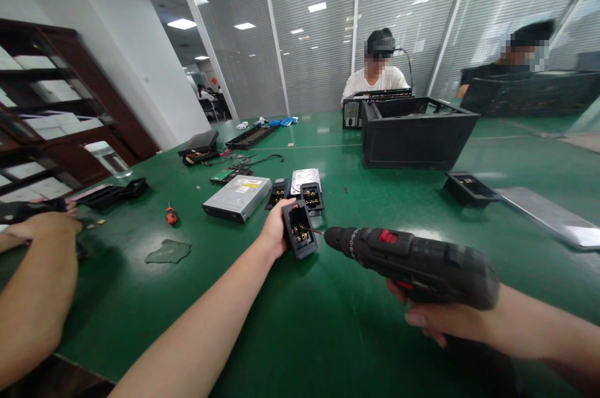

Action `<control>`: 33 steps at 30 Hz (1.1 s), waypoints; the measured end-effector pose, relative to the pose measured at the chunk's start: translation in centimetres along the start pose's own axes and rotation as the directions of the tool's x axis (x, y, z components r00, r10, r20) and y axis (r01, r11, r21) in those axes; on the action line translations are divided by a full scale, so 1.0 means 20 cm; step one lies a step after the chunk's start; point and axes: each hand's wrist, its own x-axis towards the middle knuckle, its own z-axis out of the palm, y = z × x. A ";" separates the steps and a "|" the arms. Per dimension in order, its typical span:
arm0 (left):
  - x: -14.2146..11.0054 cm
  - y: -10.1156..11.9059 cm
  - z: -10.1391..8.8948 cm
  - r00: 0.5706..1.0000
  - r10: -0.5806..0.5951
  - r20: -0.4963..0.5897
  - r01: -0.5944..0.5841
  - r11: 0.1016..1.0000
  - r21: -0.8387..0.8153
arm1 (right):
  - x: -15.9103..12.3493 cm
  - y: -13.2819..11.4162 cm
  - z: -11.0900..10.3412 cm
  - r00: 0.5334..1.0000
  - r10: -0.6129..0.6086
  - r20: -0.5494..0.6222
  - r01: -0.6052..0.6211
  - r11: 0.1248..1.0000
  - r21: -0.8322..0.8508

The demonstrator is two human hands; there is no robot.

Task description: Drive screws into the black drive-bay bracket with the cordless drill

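Note:
My left hand (275, 230) grips a small black plastic box (300, 248) by its left side, tilted up off the table with its open face toward me. Brass-coloured metal parts show inside it. In my right hand (445, 320) is a black cordless drill (412, 260) with red switches, my fingers wrapped round its handle. Its thin bit points left and reaches the opening of the box; whether the tip touches a screw I cannot make out. Just behind the held box lie two similar black boxes (311, 195) and a silver hard drive (305, 178).
An optical drive (237, 197), an orange screwdriver (171, 214) and a glass shard (169, 252) lie at left. Another person's arm (42, 285) works there. Computer cases (417, 135) stand at the back before two people. Right: another black box (469, 189) and a silver panel (550, 213).

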 end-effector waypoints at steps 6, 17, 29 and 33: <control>0.00 0.00 0.00 1.000 0.011 -0.007 -0.011 1.000 0.012 | 0.00 0.03 0.00 1.000 -0.001 -0.012 0.001 1.000 0.005; 0.01 0.00 0.00 1.000 0.011 0.020 -0.011 1.000 0.013 | -0.01 0.00 0.00 1.000 -0.001 -0.014 0.001 1.000 -0.012; 0.00 0.00 0.00 1.000 0.003 0.015 -0.003 1.000 0.002 | -0.01 0.00 0.00 0.999 -0.021 -0.024 0.021 1.000 -0.008; 0.01 0.00 -0.01 1.000 0.008 0.024 -0.009 1.000 0.009 | -0.01 0.00 0.00 0.999 -0.014 -0.031 0.013 1.000 -0.008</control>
